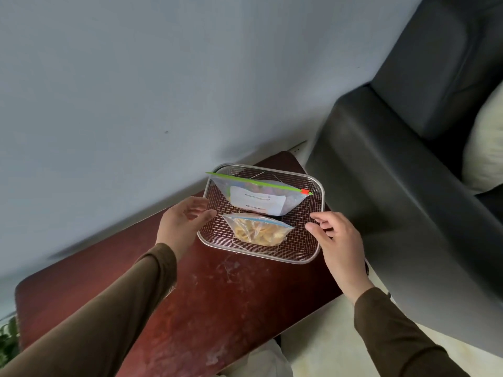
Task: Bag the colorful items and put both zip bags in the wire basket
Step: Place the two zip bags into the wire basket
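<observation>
A rectangular wire basket (302, 253) sits on the far end of a dark red table (217, 295). Inside it, at the back, stands a large zip bag (258, 198) with a green slider strip, a red tab and a white label; faint colorful items show through it. In front of it lies a smaller zip bag (258, 229) with a blue seal, holding yellowish pieces. My left hand (182, 221) hovers at the basket's left rim, fingers apart, holding nothing. My right hand (337, 238) hovers at the right rim, fingers loosely curled and empty.
A dark grey sofa (394, 159) with a pale cushion (487, 148) stands right of the table, close to the basket. A light wall (136, 91) runs behind the table. A green plant (8, 341) peeks in at the lower left. Pale floor (340, 336) lies below right.
</observation>
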The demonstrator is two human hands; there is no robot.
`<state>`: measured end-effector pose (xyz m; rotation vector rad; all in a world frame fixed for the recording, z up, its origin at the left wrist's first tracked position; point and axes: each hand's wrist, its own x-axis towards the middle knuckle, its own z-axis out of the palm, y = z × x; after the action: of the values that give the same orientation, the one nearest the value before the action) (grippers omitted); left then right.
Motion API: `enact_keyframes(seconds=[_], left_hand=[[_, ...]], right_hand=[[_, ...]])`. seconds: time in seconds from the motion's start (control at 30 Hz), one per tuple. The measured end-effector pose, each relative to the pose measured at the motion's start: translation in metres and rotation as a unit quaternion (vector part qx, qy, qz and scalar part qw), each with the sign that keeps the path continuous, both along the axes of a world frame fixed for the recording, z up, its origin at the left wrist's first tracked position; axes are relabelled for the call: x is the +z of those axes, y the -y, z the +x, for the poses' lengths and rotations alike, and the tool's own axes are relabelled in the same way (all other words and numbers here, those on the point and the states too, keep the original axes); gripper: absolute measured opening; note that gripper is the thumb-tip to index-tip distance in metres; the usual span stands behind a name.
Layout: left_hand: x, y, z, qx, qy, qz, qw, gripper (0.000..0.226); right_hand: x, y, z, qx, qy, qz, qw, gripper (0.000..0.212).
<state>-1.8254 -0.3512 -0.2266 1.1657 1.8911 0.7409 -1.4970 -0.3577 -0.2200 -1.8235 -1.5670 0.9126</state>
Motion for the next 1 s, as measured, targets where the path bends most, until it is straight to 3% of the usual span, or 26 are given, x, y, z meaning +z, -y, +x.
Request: enact_keyframes(seconds=[0.3,0.67,1.0], left_hand=[[-0.026,-0.023,-0.015,0.061,-0.045,-0.025,0.997,0.017],[-0.027,-0.014,-0.022,0.053,-0.084,-0.051,0.994,0.010],[-0.017,0.079,-0.086,0.199,-0.046,-0.044,0.978,0.009]], right_hand=[[-0.029,-0.005,0.015,-0.136,-0.037,-0.073,0.987,0.031],[-0.048,-0.011,0.004,-0.117,-0.020,-0.106,0.987,0.013],[-0.041,-0.021,-0.075,-0.001,-0.017,-0.096,0.995,0.011]])
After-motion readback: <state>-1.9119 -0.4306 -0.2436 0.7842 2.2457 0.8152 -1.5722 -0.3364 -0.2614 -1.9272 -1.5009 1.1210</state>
